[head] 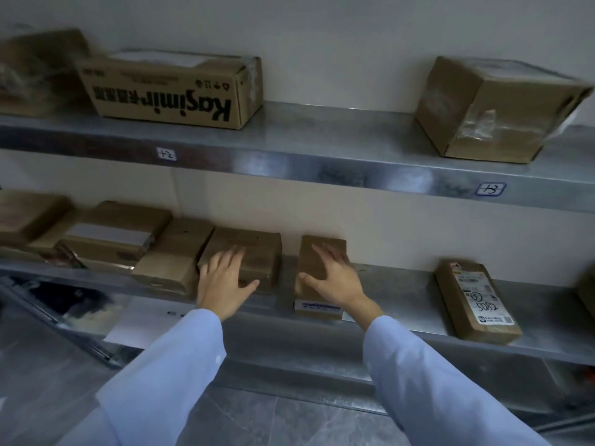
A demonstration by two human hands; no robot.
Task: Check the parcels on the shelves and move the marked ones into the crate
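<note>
1. The light is dim and cool grey; the wall (322,37) at the top is brightest.
2. Soft glare patches lie along the upper shelf (289,167).
3. Blur smears the boxes (32,72) at far left and upper right.
4. Wide-angle distortion bows straight lines near the edges.

shelves (289,162) 2 | upper parcels (170,91) 3 | lower parcels (476,300) roughly 7, left blurred | tags (166,154) 2
</note>
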